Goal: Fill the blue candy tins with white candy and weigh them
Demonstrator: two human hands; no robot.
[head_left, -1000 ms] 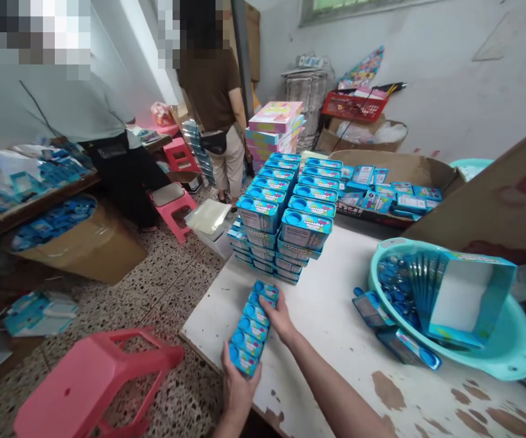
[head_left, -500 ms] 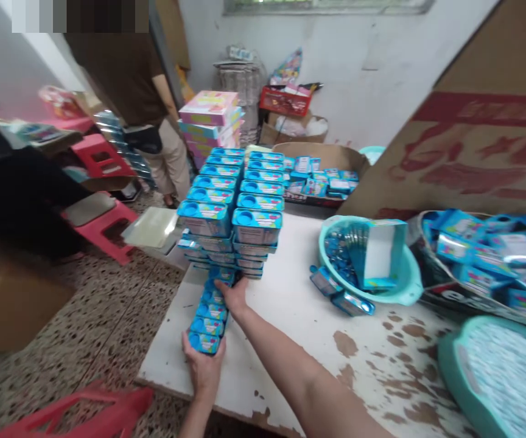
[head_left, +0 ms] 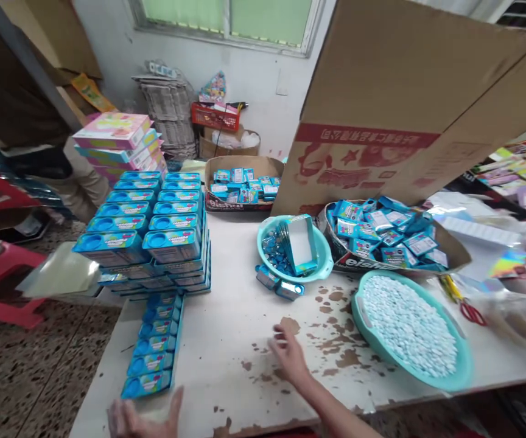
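Observation:
My left hand (head_left: 145, 420) is at the bottom left, thumb and fingers apart, just in front of a row of small blue candy boxes (head_left: 152, 353) and holding nothing. The row lies on the white table (head_left: 226, 340) in front of a tall stack of similar blue boxes (head_left: 171, 240). Over the bare tabletop, my right hand (head_left: 288, 353) is empty with its fingers spread. Nearest to it are two small blue boxes (head_left: 289, 290) beside a turquoise basin (head_left: 324, 264), which holds small blue pieces and an open display tray (head_left: 300, 243).
Right of my right hand stands a turquoise basin of pale candies (head_left: 409, 322). Behind it is a carton of blue boxes (head_left: 386, 234). A large cardboard sheet (head_left: 372, 109) rises at the back. Scissors (head_left: 470, 311) lie at right. A red stool (head_left: 2, 280) stands left.
Both hands have let go of the row of blue boxes. My right hand has moved right over the table, my left hand back towards the near edge. The view has turned right.

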